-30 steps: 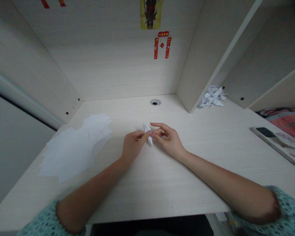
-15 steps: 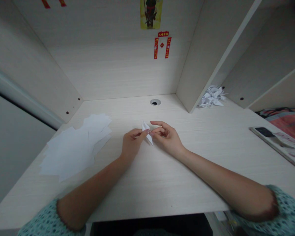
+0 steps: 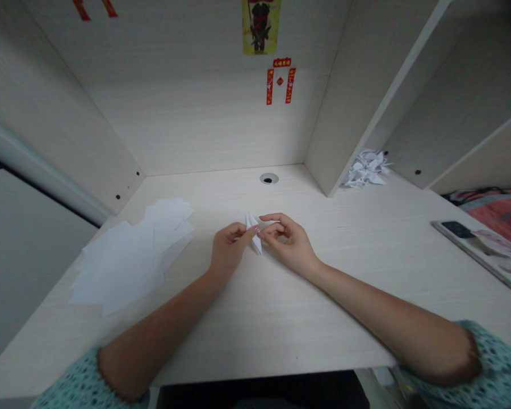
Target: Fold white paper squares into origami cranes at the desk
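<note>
Left hand (image 3: 229, 245) and right hand (image 3: 293, 244) pinch folded paper (image 3: 257, 244), right index extended; pointed ends, long axis far-left to near-right.

Looked like a home or dorm study nook: pale wood-grain desk (image 3: 255, 335) had a cable grommet (image 3: 269, 178) and an upright divider (image 3: 366, 79), red couplet stickers (image 3: 290, 86) and a yellow figure sticker (image 3: 260, 29) decorated the back panel (image 3: 204, 119), and a phone (image 3: 488, 250) and red cloth (image 3: 505, 215) lay at the right.
</note>
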Demonstrator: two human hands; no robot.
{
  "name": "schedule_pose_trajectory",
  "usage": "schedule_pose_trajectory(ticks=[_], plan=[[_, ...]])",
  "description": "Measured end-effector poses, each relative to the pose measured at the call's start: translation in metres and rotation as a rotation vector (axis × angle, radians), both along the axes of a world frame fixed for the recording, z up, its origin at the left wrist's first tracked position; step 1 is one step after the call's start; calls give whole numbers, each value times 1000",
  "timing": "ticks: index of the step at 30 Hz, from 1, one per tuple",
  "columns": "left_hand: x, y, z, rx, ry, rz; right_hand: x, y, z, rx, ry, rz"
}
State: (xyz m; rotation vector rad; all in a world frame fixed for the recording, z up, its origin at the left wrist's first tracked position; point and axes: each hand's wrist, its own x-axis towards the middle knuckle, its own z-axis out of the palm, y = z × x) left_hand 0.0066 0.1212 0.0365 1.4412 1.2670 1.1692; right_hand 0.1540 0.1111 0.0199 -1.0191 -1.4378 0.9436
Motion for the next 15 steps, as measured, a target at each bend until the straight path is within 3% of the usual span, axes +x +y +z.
schedule_pose_trajectory(ticks=[7,15], plan=[[-3,1,-2,-7,-29,-36,-1,-1,3,-118,46,2],[-2,-1,-1,20,15,-7,0,2,-9,-158,-152,78]])
